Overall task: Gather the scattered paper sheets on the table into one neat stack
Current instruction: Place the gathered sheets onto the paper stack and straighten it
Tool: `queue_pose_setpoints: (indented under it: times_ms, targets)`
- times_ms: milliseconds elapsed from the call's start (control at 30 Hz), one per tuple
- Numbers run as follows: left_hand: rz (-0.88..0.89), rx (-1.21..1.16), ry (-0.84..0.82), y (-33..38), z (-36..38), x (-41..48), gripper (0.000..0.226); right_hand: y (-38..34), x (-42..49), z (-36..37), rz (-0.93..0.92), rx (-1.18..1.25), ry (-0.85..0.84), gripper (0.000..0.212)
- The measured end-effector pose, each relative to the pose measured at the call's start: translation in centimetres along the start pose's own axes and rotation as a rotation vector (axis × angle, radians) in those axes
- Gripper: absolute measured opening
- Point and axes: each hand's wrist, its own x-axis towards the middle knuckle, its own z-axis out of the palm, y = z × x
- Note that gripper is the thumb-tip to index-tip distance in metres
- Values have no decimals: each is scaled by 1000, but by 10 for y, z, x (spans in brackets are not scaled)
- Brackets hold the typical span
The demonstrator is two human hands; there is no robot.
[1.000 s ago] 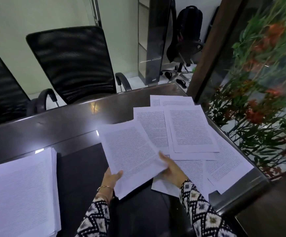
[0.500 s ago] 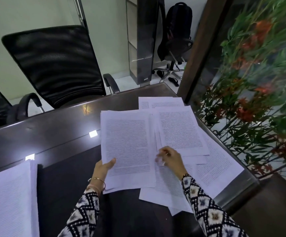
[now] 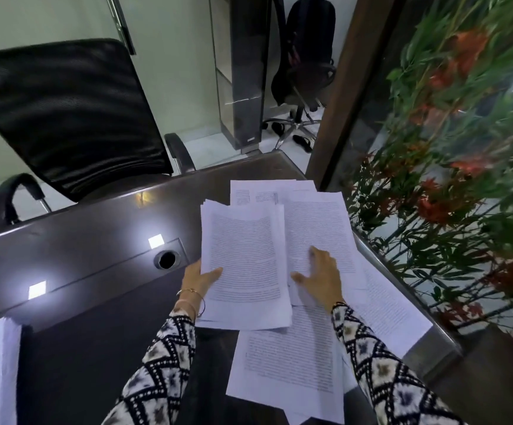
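Opened out since half a second ago, the right hand (image 3: 321,279), grip apart, is being pressed flat on a loose printed sheet (image 3: 316,222) at the worktop's (image 3: 80,240) right end. Just beside it, the gathered sheets (image 3: 246,265) are being held by the left hand (image 3: 201,279), its grip clamped on their left edge.

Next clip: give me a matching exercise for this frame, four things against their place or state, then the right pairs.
Things:
1. left hand
2. right hand
3. black mesh office chair
4. round cable hole

Places or states:
A. rests flat on a loose printed sheet
B. stands beyond the far edge of the dark table
C. grips a bundle of printed sheets
D. set into the tabletop, left of the bundle

Pairs: 1-C, 2-A, 3-B, 4-D.
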Motion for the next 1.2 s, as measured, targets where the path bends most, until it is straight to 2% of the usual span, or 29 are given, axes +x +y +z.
queue_pose_setpoints:
  times_ms: [67, 133, 167, 267, 367, 500, 600, 700, 767, 833, 867, 933, 1067, 1133, 1200]
  targets:
    - [-45, -12, -26, -1, 3, 5, 38, -9, 5, -1, -34, 13, -48, 91]
    - [-74, -30, -1, -3, -1, 3, 39, 2, 10, -12, 49, 79, 84, 122]
    - [-97, -54, 25, -8, -8, 3, 39, 12, 12, -19, 122, 79, 163, 129]
    - [-118, -147, 54, -29, -37, -2, 40, 32, 10, -36, 315, -3, 208, 119]
    - [-63, -186, 30, -39, -51, -1, 49, 33, 14, -34, 310, -33, 188, 114]
    - [15, -259, -29, -34, -47, 4, 58, 18, 20, -21, 241, -71, 64, 117]
    - [45, -372, -133, -22, -46, 7, 72, 4, 17, -10, 128, -74, 3, 108]
    - [63, -418, -167, -13, -42, 15, 89, -4, 8, -1, -5, -66, -36, 102]
    - [37, -390, -146, -15, -38, 15, 90, 3, 7, -3, 22, 19, 82, 101]
    - [-3, -379, -60, -32, -40, 13, 83, 15, 11, -10, 189, 143, 238, 97]
    - [-19, -376, -19, -39, -43, 9, 79, 20, 14, -12, 242, 161, 256, 93]
    - [-49, -374, 3, -50, -51, 0, 85, 17, 17, -6, 213, 109, 171, 80]
    - [-67, -370, -44, -76, -67, -3, 98, -24, 5, 23, -23, 89, -26, 47]
    - [-56, -349, -42, -83, -77, -9, 94, -48, -7, 42, -155, 82, -121, 30]
    - [-50, -319, -32, -90, -89, -17, 81, -66, -16, 59, -268, 65, -265, 35]
